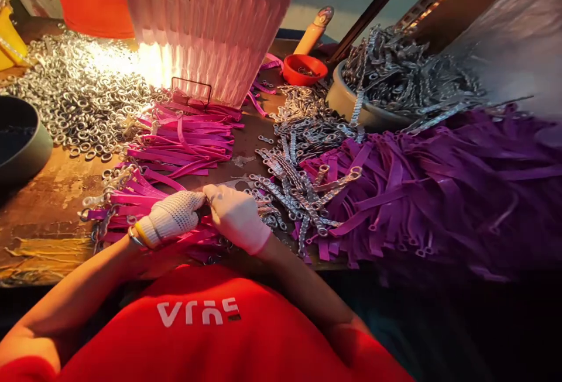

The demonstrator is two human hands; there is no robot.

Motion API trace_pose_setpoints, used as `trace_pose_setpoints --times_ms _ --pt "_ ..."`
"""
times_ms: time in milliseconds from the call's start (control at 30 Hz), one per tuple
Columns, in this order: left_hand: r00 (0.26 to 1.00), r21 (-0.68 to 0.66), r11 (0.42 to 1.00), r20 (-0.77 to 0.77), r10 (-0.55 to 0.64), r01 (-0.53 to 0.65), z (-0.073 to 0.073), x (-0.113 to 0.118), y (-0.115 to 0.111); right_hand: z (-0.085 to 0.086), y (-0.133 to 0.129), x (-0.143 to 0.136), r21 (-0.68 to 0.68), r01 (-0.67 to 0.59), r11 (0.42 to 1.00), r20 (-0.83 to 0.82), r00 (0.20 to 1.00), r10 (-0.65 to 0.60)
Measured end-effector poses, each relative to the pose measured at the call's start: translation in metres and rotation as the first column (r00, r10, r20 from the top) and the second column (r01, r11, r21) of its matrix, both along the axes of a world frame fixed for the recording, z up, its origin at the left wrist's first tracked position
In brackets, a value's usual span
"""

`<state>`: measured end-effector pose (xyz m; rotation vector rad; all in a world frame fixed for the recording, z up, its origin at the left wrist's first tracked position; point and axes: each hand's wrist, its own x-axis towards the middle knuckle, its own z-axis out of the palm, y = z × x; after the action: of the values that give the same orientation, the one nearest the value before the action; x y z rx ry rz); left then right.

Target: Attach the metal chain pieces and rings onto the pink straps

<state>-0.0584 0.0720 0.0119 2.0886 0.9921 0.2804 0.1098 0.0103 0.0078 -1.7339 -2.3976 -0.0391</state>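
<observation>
Gloved left hand (172,216) and gloved right hand (237,217) met fingertip to fingertip, together pinching a pink strap (202,231) lying directly beneath them on the desk (48,206), metal link plates (290,192) just right, purple straps (439,195) farther right, shirt lettering (198,312) inverted, illegible.

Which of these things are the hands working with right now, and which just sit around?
In hand: left hand and right hand pinch a pink strap; metal links beside them.

Lying about: ring pile, purple straps, red cup, grey bowl.
</observation>
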Motion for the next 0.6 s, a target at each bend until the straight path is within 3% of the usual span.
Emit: trace_pose_setpoints --times_ms 100,200,300,433,600 --pt "0.988 -0.102 0.995 0.150 0.023 -0.007 -0.006 -0.006 -0.005 0.005 0.000 0.000 0.024 0.015 1.000 -0.090 0.996 -0.013" --pt "0.910 -0.359 0.924 0.326 0.254 -0.130 -0.009 -0.014 -0.017 0.015 -0.002 0.001 -0.012 -0.021 1.000 -0.210 0.977 0.018" --pt "0.834 -0.511 0.838 0.365 0.414 -0.193 -0.010 -0.020 -0.032 0.019 -0.006 -0.001 -0.103 -0.040 0.994 -0.197 0.980 0.019" --pt "0.846 -0.404 0.878 0.345 0.407 -0.258 -0.011 -0.021 -0.047 0.010 -0.007 -0.005 -0.107 -0.030 0.994 -0.117 0.993 0.018" --pt "0.889 -0.228 0.932 0.304 0.343 -0.282 -0.017 -0.020 -0.051 0.000 -0.005 -0.003 -0.044 -0.158 0.987 -0.083 0.985 0.154"
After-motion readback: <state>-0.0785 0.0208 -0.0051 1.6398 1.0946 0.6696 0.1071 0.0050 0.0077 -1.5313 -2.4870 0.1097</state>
